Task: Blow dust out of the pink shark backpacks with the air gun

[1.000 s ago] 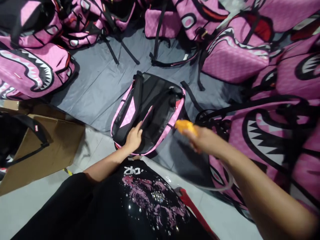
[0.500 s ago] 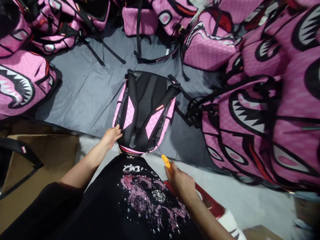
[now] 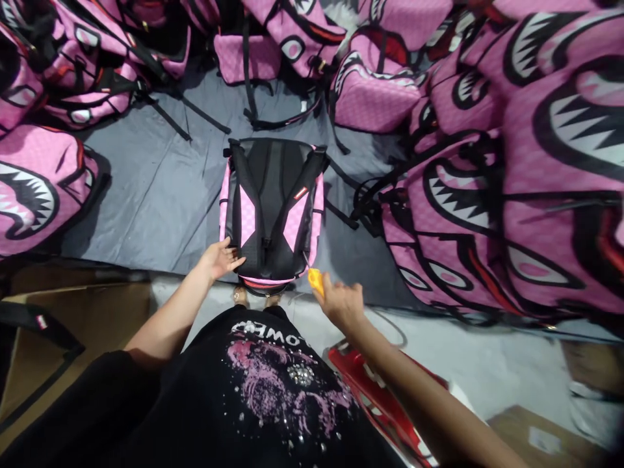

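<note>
A pink and black backpack (image 3: pixel 273 208) lies with its straps and black back panel up, its near end at the edge of the grey-covered surface. My left hand (image 3: pixel 219 260) rests at its lower left corner, fingers spread. At the lower right corner, my right hand (image 3: pixel 344 302) is closed round a yellow-handled tool (image 3: pixel 316 281) with a thin metal shaft. The shaft reaches the bag's edge near the strap's lower end; its tip is too small to make out.
Pink shark-mouth backpacks crowd the right side (image 3: pixel 458 195), the back and the left (image 3: pixel 29 188) of the grey cloth (image 3: pixel 156 188). A cardboard box (image 3: pixel 73 344) stands at lower left. A red and white object (image 3: pixel 375 390) is under my right forearm.
The view has shifted, so the bags on the right appear farther left. My right hand and the tool now sit higher in view, with less of the shaft showing. My left fingers have spread more.
</note>
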Motion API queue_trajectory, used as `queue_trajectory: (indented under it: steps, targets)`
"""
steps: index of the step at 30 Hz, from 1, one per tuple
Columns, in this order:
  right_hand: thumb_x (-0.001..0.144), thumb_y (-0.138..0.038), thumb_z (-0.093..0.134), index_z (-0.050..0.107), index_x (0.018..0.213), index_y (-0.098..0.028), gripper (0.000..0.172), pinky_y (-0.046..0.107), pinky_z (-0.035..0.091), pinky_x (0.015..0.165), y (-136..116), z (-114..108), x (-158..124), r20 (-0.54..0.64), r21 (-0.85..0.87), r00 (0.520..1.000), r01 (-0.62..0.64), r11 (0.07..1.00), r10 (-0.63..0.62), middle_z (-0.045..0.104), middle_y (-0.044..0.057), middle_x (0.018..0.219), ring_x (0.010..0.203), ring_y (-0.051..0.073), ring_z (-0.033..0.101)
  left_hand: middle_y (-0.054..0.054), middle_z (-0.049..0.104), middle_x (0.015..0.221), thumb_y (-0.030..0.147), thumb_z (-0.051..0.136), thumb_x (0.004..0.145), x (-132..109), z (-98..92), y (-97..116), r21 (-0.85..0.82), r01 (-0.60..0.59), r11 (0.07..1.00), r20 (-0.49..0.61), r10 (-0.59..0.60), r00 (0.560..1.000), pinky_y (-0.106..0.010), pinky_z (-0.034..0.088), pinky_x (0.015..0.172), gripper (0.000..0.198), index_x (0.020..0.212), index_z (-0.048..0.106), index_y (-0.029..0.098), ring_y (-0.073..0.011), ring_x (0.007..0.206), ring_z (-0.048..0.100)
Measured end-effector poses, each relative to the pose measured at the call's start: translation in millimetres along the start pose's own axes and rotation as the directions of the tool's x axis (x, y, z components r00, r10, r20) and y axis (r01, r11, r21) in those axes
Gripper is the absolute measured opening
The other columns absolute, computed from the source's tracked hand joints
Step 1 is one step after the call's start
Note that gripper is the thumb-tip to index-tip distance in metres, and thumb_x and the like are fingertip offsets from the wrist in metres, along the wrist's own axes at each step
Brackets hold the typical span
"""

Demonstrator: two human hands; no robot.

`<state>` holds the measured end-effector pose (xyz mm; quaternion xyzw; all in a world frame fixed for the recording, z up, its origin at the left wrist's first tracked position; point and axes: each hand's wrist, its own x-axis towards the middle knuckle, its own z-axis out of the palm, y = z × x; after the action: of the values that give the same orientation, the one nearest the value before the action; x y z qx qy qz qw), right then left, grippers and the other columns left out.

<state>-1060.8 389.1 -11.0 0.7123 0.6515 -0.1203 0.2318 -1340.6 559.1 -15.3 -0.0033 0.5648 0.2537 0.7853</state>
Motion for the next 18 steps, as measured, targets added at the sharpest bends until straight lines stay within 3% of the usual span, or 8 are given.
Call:
queue_trajectory:
  steps: [4, 8, 12, 18]
  targets:
    - [0.102, -0.051, 0.033, 0.041, 0.143, -0.011, 0.058, 0.041, 0.032, 0.088, -10, 17, 29, -0.013, 0.087, 1.000, -0.010, 0.996, 0.011, 0.069, 0.016, 0.096, 0.083, 0.026, 0.066, -0.009, 0.066, 0.079, 0.033, 0.049, 0.097, 9, -0.4, -4, -0.109, 0.019, 0.994, 0.017, -0.018, 1.000, -0.029, 0.061, 0.067, 0.028, 0.109, 0.058, 0.009, -0.0176, 0.072, 0.069]
    - [0.102, -0.047, 0.031, 0.038, 0.143, -0.007, 0.058, 0.038, 0.033, 0.084, -17, 31, 31, -0.013, 0.149, 0.998, -0.054, 0.987, 0.057, 0.068, 0.017, 0.096, 0.084, 0.027, 0.064, -0.007, 0.065, 0.077, 0.041, 0.051, 0.097, 17, 0.7, -16, -0.235, -0.071, 0.969, 0.075, 0.091, 0.993, -0.026, 0.060, 0.072, 0.033, 0.105, 0.061, 0.011, -0.0153, 0.073, 0.068]
    - [0.102, -0.046, 0.024, 0.039, 0.143, -0.006, 0.059, 0.039, 0.033, 0.085, -12, 28, 26, -0.069, 0.218, 0.996, 0.062, 0.974, -0.048, 0.068, 0.018, 0.094, 0.083, 0.028, 0.062, -0.009, 0.070, 0.099, 0.044, 0.049, 0.097, 23, 1.7, -26, -0.249, -0.076, 0.965, 0.229, 0.135, 0.964, -0.040, 0.058, 0.090, 0.033, 0.106, 0.063, 0.016, -0.0186, 0.098, 0.068]
    - [0.102, -0.042, 0.025, 0.038, 0.142, -0.005, 0.056, 0.040, 0.034, 0.088, -10, 25, 29, -0.064, 0.199, 0.997, 0.055, 0.978, -0.043, 0.068, 0.019, 0.095, 0.081, 0.028, 0.061, -0.005, 0.071, 0.099, 0.054, 0.049, 0.095, 37, 8.4, -31, -0.363, -0.153, 0.919, 0.223, 0.246, 0.943, -0.050, 0.050, 0.103, 0.038, 0.102, 0.066, 0.021, -0.0165, 0.099, 0.067]
